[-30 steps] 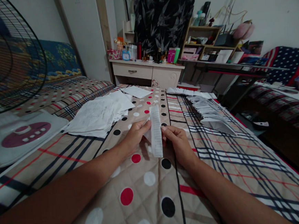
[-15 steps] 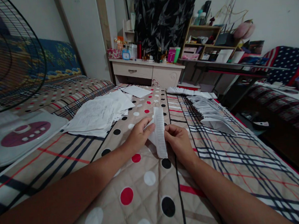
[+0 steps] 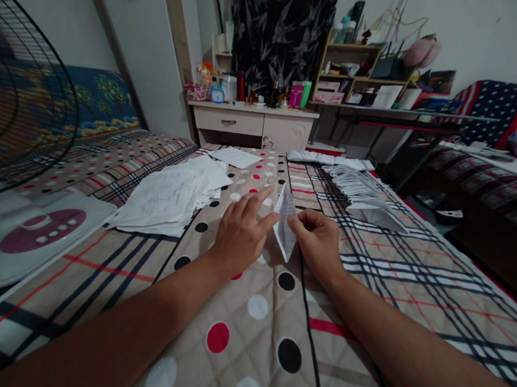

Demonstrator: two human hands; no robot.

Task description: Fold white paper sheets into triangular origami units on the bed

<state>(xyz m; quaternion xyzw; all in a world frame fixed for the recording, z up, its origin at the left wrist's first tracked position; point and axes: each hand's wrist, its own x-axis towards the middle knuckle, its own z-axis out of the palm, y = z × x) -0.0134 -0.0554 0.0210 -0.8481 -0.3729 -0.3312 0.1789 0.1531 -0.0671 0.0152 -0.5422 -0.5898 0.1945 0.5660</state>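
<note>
A folded piece of paper [image 3: 284,222] stands on edge above the bed, white with faint print, narrowing to points at top and bottom. My right hand [image 3: 319,236] pinches its right side between thumb and bent fingers. My left hand [image 3: 245,227] is spread on the other side, its thumb tip close to the paper's left edge; whether it touches I cannot tell. Left of the hands lies a loose pile of printed sheets [image 3: 155,198], with a single sheet [image 3: 236,157] beyond it. To the right, a row of folded papers [image 3: 359,185] lies packed together.
The quilted bedspread [image 3: 246,319] has dots and plaid stripes. At the left a fan [image 3: 9,100] stands close, its base [image 3: 41,228] beside the pile. A white dresser [image 3: 230,121] with bottles is at the far end. More folded white papers [image 3: 327,158] lie past the row.
My left hand has let go of the paper and opened its fingers. The paper has turned from a flat strip into a pointed folded shape, shifting slightly right with my right hand.
</note>
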